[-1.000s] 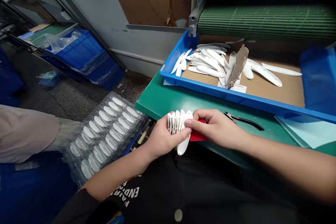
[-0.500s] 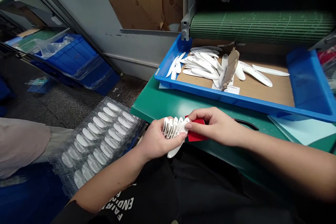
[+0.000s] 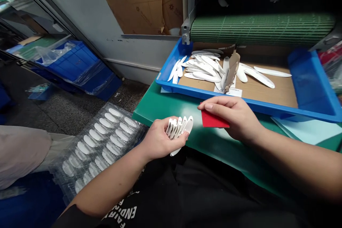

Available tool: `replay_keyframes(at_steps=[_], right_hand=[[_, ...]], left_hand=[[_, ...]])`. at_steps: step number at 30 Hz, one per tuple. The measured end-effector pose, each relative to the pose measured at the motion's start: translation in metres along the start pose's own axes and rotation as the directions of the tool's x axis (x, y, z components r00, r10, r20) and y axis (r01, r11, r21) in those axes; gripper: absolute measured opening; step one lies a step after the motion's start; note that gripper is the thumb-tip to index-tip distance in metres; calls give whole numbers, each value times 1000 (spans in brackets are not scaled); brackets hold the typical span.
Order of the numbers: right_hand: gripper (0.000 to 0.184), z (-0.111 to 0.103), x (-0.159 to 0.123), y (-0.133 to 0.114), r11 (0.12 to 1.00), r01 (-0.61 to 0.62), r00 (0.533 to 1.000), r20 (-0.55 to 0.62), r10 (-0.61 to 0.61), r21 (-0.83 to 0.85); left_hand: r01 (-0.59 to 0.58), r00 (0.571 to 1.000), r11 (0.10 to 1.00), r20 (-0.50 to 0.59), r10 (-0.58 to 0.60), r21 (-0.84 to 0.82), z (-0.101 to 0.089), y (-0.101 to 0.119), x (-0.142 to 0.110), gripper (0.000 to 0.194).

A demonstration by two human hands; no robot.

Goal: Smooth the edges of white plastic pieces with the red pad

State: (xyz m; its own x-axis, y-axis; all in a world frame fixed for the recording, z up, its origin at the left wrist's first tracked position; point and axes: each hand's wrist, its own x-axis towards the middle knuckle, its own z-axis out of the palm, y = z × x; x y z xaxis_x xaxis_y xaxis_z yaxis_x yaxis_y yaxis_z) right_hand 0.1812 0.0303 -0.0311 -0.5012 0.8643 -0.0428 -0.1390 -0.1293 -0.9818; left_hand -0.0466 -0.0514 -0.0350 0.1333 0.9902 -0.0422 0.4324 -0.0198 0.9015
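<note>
My left hand is closed around a fanned stack of white oval plastic pieces, held in front of my apron near the table's edge. To the right, my right hand grips a flat red square between thumb and fingers; its exact kind is unclear. A gap separates the red square from the white pieces. Behind both hands, a blue tray lined with cardboard holds a pile of loose white oval pieces. An upright strip of cardboard divides them.
A green conveyor belt ends above the tray. At lower left, a clear blister tray carries rows of white oval pieces. Pale green sheets lie on the green table at right. A person's sleeve shows at far left.
My right hand has moved right and slightly up, away from the white pieces, with the red square still in it. My left hand has stayed almost in place.
</note>
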Motion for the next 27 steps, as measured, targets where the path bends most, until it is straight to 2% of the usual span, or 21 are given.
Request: replay_keyframes(at_steps=[2,3,4,6,7,8,9,11,12,13,15,16,17,18,20,21,23,25,26,27], right_hand=[[23,0,4,1,996,-56,996,74,51,63],[27,-1,8,3,991,-116,985,137,107,62],[30,-2,12,5,987,-159,975,159,153,28],[33,-7,21,10,985,-153,986,47,157,-77],[33,-10,23,12,987,-121,992,-43,117,-103],[33,-13,25,12,991,-86,992,-104,76,-101],[33,-15,25,12,995,-66,993,-104,58,-74],[37,-17,25,10,994,-108,992,57,109,-31],[39,-18,25,10,987,-143,980,131,151,-66],[41,-18,25,10,976,-164,973,142,184,-143],[40,-18,26,11,940,-160,986,4,169,-302],[39,-18,27,11,931,-140,990,-72,123,-337],[39,-18,27,10,934,-117,991,-97,89,-337],[40,-19,26,9,944,-97,995,-50,86,-316],[40,-19,26,8,953,-88,981,142,134,-290],[38,-20,26,7,940,-93,973,171,156,-328],[32,-21,27,7,888,-109,989,44,144,-447],[32,-22,28,7,883,-102,994,-84,72,-459],[35,-22,28,8,901,-80,997,-46,67,-426],[38,-22,28,8,918,-55,995,53,82,-392]], left_hand=[[-197,980,971,-8,200,133,1,-1,5,11],[-322,944,924,-1,329,207,1,-2,7,8],[-442,890,854,17,455,273,0,-3,10,5],[-607,774,700,83,627,375,-2,-5,16,12],[-643,742,645,125,659,412,-4,-6,19,16],[-657,730,612,170,662,439,-7,-7,21,19],[-663,728,593,212,652,457,-9,-7,23,21],[-672,726,564,278,629,480,-14,-5,25,20],[-682,718,544,308,624,489,-15,-4,26,19],[-694,707,521,334,624,497,-16,-2,27,18],[-710,691,479,379,616,516,-18,0,29,20],[-716,684,461,398,611,524,-18,1,30,21],[-724,676,445,414,610,527,-19,3,30,21],[-732,668,431,429,609,527,-19,4,31,20],[-750,649,402,468,600,525,-21,5,33,20],[-757,641,386,484,596,526,-22,5,34,20],[-759,637,360,504,583,542,-24,5,35,21],[-757,634,329,514,577,564,-26,4,36,22],[-761,627,311,521,579,569,-27,4,36,21],[-768,616,290,534,579,571,-28,3,37,21]])
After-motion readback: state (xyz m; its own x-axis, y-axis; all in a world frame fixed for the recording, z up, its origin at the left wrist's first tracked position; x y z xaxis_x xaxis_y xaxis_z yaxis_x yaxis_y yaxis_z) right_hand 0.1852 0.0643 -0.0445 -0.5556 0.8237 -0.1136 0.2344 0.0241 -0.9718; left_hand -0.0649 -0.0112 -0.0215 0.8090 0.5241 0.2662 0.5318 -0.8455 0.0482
